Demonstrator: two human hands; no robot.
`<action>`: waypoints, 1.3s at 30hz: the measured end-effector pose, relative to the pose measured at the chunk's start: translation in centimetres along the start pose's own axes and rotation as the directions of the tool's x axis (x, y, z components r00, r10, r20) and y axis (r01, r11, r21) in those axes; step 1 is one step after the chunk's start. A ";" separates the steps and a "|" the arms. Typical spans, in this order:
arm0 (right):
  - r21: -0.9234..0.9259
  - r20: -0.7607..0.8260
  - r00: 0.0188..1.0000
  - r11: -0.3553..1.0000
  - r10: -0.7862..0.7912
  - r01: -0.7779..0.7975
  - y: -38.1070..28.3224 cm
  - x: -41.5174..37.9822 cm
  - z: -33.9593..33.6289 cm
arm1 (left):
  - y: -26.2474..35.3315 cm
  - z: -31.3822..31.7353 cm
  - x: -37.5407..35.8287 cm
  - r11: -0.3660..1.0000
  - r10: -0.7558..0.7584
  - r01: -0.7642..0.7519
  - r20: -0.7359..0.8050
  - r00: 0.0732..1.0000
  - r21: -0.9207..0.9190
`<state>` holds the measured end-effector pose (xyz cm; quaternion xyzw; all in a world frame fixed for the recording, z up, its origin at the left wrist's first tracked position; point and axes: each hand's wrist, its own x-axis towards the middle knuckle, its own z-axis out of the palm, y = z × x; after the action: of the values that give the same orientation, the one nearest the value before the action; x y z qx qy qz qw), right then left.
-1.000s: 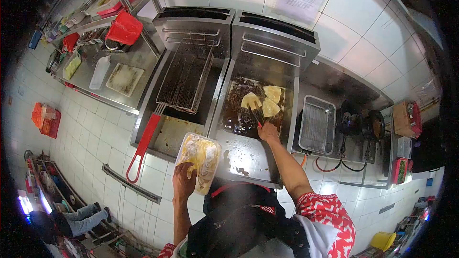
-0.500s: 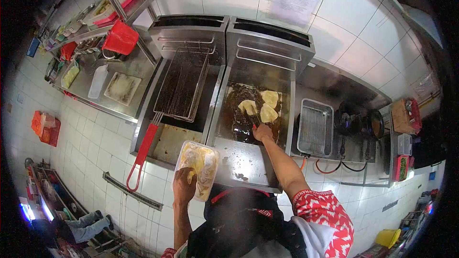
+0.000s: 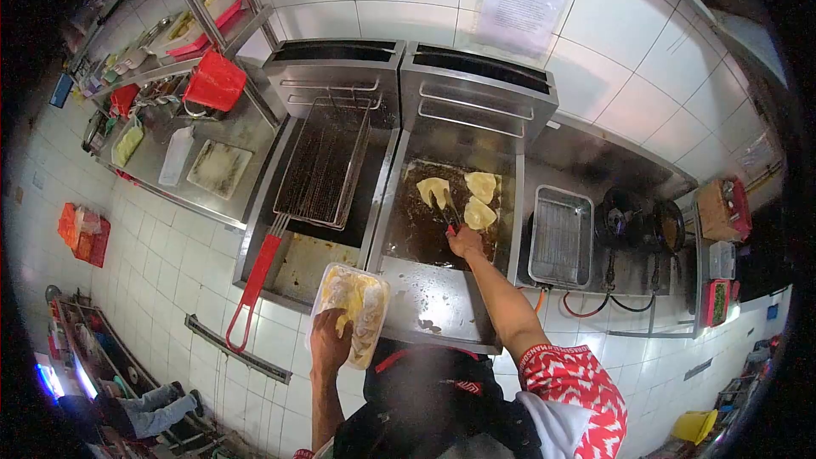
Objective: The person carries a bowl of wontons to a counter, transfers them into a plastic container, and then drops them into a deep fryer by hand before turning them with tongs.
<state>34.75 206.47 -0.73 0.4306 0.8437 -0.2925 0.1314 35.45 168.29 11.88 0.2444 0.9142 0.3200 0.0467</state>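
My right hand point(image 3: 466, 241) is closed round red-handled tongs point(image 3: 451, 212) over the dark oil of the right-hand fryer point(image 3: 399, 234). The tongs' tips reach the left yellow piece of food point(image 3: 434, 189). To its right float two more, an upper yellow piece point(image 3: 480, 185) and a lower yellow piece point(image 3: 478, 214). Against the fryer's front, my left hand point(image 3: 327, 342) grips the left side of a white plastic tub point(image 3: 382, 323), its fingers bent over the rim. Pale floury pieces and yellow food point(image 3: 364, 299) lie inside the tub.
A wire fry basket point(image 3: 323, 170) with a red handle point(image 3: 257, 280) rests on the left fryer. To the right stand a metal tray with a rack point(image 3: 562, 238) and dark pans point(image 3: 619, 214). Steel shelving point(image 3: 191, 195) at left holds a red bucket point(image 3: 215, 81) and a white bottle point(image 3: 176, 155).
The tongs have swung left, with their tips now at the left yellow piece. The yellow pieces sit a little differently in the oil. My left hand stays at the tub.
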 end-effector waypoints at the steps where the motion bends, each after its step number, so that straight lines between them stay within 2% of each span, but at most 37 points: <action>1: 0.002 0.001 1.000 1.000 0.002 -0.002 0.5 0.3 0.5 | 0.0 0.0 -0.1 1.000 0.001 -0.001 0.003 1.000 0.002; 4: -0.043 0.011 1.000 0.999 -0.004 0.004 0.9 0.6 0.8 | 0.4 0.0 0.0 1.000 -0.012 0.012 0.013 1.000 -0.013; 6: 0.033 -0.047 0.999 0.999 0.028 -0.026 0.6 0.2 0.7 | 0.4 0.0 0.2 1.000 0.014 -0.014 0.016 1.000 -0.007; 10: 0.091 -0.013 0.999 0.995 0.036 -0.035 0.5 -0.4 0.1 | 0.4 -0.1 0.2 1.000 0.024 -0.024 0.002 1.000 -0.020; 12: 0.001 -0.024 1.000 1.000 -0.001 0.001 0.9 0.0 0.9 | 0.5 -0.1 0.2 0.999 0.024 -0.024 0.000 1.000 -0.022; 16: -0.052 0.025 0.999 0.998 -0.031 0.032 0.8 0.3 0.9 | 0.7 -0.1 0.3 0.999 0.045 -0.045 -0.002 0.999 -0.011; 18: 0.093 -0.081 0.997 0.996 0.006 0.001 0.4 -0.3 0.6 | 0.8 -0.1 0.2 1.000 0.028 -0.028 -0.005 1.000 -0.009; 22: 0.112 -0.088 0.994 0.992 0.063 -0.053 0.8 -0.6 0.1 | 0.2 0.3 -0.1 0.999 0.022 -0.022 -0.003 1.000 -0.024; 25: 0.139 -0.113 0.980 0.980 0.162 -0.146 1.8 -0.7 0.6 | -0.1 0.6 -0.2 0.998 0.058 -0.057 0.012 0.998 -0.030; 27: 0.280 -0.169 0.969 0.952 0.178 -0.126 2.7 -1.3 1.0 | 0.1 0.6 -0.2 0.999 0.035 -0.034 0.028 0.999 -0.024; 28: 0.281 -0.171 0.969 0.952 0.179 -0.126 3.0 -1.5 1.3 | 0.3 0.6 -0.1 0.999 0.037 -0.036 0.028 0.999 -0.025; 31: 0.377 -0.117 0.960 0.906 0.253 -0.192 4.9 0.3 4.0 | 0.4 0.7 0.2 1.000 0.022 -0.022 0.018 1.000 -0.008; 33: 0.562 0.008 0.963 0.795 0.268 -0.226 7.7 3.2 7.7 | 0.0 1.0 0.0 0.998 0.058 -0.060 0.041 0.997 0.034; 34: 0.527 -0.166 0.969 0.847 0.181 -0.068 7.9 3.1 7.9 | -0.2 1.0 0.0 0.995 0.074 -0.080 0.085 0.994 0.066; 35: 0.523 -0.168 0.970 0.850 0.174 -0.062 8.1 3.4 7.7 | -0.3 1.2 0.1 0.995 0.070 -0.075 0.078 0.995 0.064; 37: 0.374 -0.369 0.909 0.927 0.193 -0.045 7.4 1.7 6.7 | -0.4 1.1 -0.4 0.986 0.060 -0.073 0.089 0.994 0.150; 39: 0.419 -0.195 0.956 0.900 0.219 -0.121 8.4 3.1 6.7 | -1.1 1.4 -0.5 0.985 0.049 -0.064 0.093 0.994 0.162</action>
<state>39.49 208.24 -10.71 0.5524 0.7339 -0.3935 -0.0365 35.78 168.06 10.06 0.2873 0.9271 0.2336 0.0577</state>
